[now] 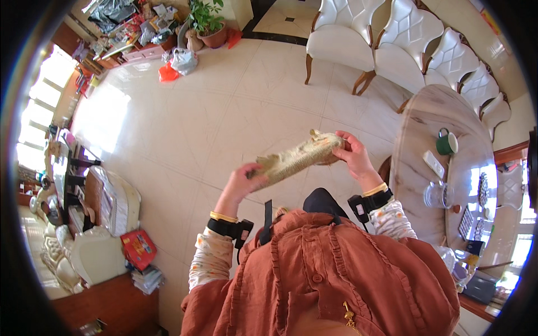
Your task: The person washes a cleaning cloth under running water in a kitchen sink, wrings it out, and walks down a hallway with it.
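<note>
Before my body, above the tiled floor, hangs a fish-shaped object (296, 158). It is long, olive and cream, with a scale-like pattern and small fin-like flaps along its upper edge; its material is unclear. My left hand (241, 182) grips its lower left end, fingers partly blurred. At the higher right end, my right hand (354, 155) pinches it between thumb and fingers. The object slants upward to the right and touches nothing else that I can see. Its underside is hidden.
To the right stands a marble-patterned table (414, 138) with a green mug (446, 143) and a glass jar (437, 195). White padded chairs (340, 50) line the back right. Plastic bags (184, 61) lie near a potted plant (212, 35). A red box (138, 248) is at the left.
</note>
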Action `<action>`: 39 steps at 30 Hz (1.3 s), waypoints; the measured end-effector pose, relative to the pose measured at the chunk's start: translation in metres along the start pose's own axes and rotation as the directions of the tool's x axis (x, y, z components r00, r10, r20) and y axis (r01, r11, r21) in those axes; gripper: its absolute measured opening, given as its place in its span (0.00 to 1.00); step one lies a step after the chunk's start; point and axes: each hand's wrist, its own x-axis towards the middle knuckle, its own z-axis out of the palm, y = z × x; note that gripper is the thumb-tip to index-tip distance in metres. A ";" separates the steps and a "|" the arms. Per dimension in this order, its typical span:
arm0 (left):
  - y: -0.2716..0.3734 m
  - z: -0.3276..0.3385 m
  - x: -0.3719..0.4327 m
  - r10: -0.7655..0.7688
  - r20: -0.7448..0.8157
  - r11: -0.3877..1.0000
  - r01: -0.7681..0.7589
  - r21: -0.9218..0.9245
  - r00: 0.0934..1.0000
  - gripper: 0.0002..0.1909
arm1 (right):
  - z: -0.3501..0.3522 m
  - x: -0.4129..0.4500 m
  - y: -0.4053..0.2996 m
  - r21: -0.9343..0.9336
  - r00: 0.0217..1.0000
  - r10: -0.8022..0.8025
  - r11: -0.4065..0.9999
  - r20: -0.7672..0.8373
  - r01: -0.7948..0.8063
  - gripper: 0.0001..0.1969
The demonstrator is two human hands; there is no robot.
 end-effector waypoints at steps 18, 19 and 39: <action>0.081 -0.124 0.294 0.382 -0.016 0.689 -0.273 0.671 0.924 0.09 | -0.002 0.366 -0.009 -0.757 0.853 -0.216 0.394 0.475 0.521 0.11; 0.084 -0.129 0.313 0.283 -0.030 0.779 -0.212 0.590 0.959 0.09 | -0.003 0.388 -0.016 -0.766 0.857 -0.210 0.385 0.470 0.514 0.11; 0.236 -0.197 0.832 -0.007 0.032 0.961 0.015 -0.276 0.999 0.11 | 0.004 0.818 -0.124 0.075 0.946 0.159 0.987 -0.281 -0.143 0.09</action>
